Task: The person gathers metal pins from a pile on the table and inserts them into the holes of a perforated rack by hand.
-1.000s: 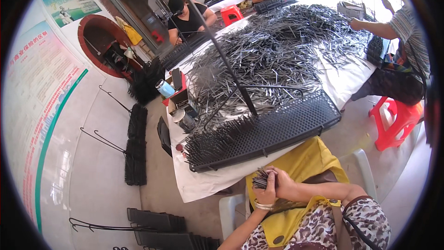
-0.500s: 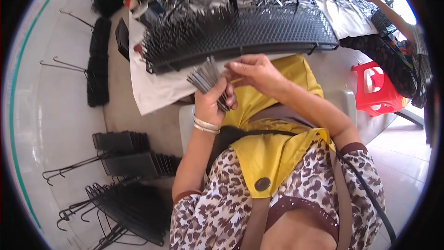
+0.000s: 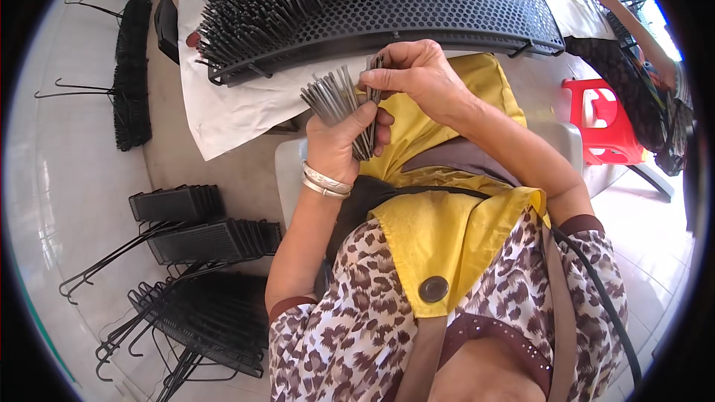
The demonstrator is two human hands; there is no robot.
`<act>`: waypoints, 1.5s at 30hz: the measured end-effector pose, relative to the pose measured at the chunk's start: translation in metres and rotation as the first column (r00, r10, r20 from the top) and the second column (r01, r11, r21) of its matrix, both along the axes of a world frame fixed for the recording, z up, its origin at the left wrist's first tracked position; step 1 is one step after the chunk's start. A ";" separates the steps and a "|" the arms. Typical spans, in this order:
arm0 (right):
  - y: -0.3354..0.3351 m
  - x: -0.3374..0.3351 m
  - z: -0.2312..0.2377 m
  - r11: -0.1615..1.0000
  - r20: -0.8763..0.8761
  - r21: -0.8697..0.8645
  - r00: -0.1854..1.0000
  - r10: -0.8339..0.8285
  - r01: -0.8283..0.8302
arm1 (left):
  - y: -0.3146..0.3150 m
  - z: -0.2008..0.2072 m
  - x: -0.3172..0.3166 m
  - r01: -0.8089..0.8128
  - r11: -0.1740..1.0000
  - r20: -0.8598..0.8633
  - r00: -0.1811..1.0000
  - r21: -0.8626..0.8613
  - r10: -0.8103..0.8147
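Bundle of strips (image 3: 333, 100) was clamped in the left hand (image 3: 341, 140), thumb across, tops fanned out. A few strips (image 3: 373, 82) were pinched between thumb and fingertips of the right hand (image 3: 421, 78), just beside the bundle. Both were held above the apron (image 3: 406, 141), near the rack's front edge. Rack (image 3: 462, 11) was set on white cloth (image 3: 242, 115); upright bristles (image 3: 272, 15) were packed into its left part, open holes seen at right.

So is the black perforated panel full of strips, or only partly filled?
Partly filled: dark strips stand packed across the left part of the black perforated panel, while its right part shows bare holes.
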State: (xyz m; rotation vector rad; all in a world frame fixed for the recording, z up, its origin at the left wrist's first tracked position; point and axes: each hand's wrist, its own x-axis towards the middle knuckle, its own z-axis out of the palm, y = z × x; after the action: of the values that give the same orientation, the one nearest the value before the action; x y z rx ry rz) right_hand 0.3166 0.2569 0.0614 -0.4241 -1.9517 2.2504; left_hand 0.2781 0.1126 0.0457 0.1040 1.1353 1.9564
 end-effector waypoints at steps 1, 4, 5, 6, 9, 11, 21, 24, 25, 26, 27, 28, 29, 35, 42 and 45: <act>0.002 0.001 0.001 0.999 0.054 0.042 0.998 -0.008 0.006 | 0.002 0.002 0.002 -0.030 0.997 0.002 1.000 -0.069 0.030; 0.008 0.002 0.002 0.999 0.109 0.044 0.994 -0.011 0.007 | 0.007 0.003 0.003 -0.057 0.987 -0.034 0.998 -0.148 0.052; 0.010 0.001 0.003 1.000 0.110 0.005 0.994 -0.001 0.001 | 0.008 0.002 0.001 -0.052 0.984 -0.040 0.998 -0.169 0.046; 0.013 0.000 0.006 1.000 0.077 0.005 0.997 -0.029 0.028 | 0.009 0.002 -0.001 -0.049 0.980 -0.047 0.998 -0.191 0.041; 0.036 -0.018 0.011 0.976 0.040 -0.139 0.986 -0.162 0.166 | 0.013 -0.008 -0.014 -0.138 0.974 0.031 0.989 -0.177 0.146; 0.053 -0.033 0.019 0.922 -0.061 -0.337 0.973 -0.223 0.191 | 0.014 -0.011 -0.019 -0.178 0.974 0.099 0.976 -0.140 0.192; 0.072 -0.077 -0.012 0.871 -0.228 -0.140 0.841 -0.491 0.471 | 0.015 -0.024 -0.016 -0.142 0.975 0.150 0.974 -0.171 0.169; 0.070 -0.081 -0.010 0.877 -0.345 -0.002 0.823 -0.452 0.481 | 0.013 -0.021 -0.016 -0.161 0.975 0.183 0.965 -0.156 0.189; 0.068 -0.082 -0.009 0.877 -0.342 0.001 0.824 -0.451 0.480 | 0.013 -0.020 -0.016 -0.159 0.976 0.188 0.964 -0.150 0.186; 0.065 -0.083 -0.008 0.861 -0.366 0.049 0.811 -0.456 0.506 | 0.012 -0.020 -0.016 -0.157 0.977 0.193 0.964 -0.144 0.183; 0.062 -0.083 -0.008 0.841 -0.392 0.097 0.797 -0.459 0.532 | 0.012 -0.019 -0.015 -0.158 0.977 0.196 0.963 -0.144 0.185; 0.061 -0.083 -0.008 0.842 -0.389 0.098 0.799 -0.458 0.530 | 0.011 -0.019 -0.015 -0.155 0.978 0.196 0.964 -0.137 0.180; 0.060 -0.083 -0.008 0.834 -0.387 0.129 0.801 -0.456 0.537 | 0.011 -0.019 -0.015 -0.150 0.980 0.196 0.965 -0.129 0.173; 0.059 -0.083 -0.011 0.817 -0.414 0.262 0.825 -0.385 0.513 | 0.009 -0.019 -0.012 -0.138 0.982 0.222 0.961 -0.133 0.165; 0.064 -0.079 -0.011 0.653 -0.405 0.699 0.914 0.026 0.292 | 0.007 -0.020 -0.010 -0.134 0.981 0.246 0.955 -0.142 0.166; 0.062 -0.083 -0.005 0.580 -0.364 0.763 0.931 0.023 0.284 | 0.007 -0.019 -0.009 -0.135 0.978 0.274 0.946 -0.160 0.175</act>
State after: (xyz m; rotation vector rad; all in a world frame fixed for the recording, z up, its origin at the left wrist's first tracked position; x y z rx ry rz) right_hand 0.2332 0.3190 0.0563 -0.0384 -2.3515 1.0085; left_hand 0.2690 0.1197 0.0264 -0.3445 1.1069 1.9441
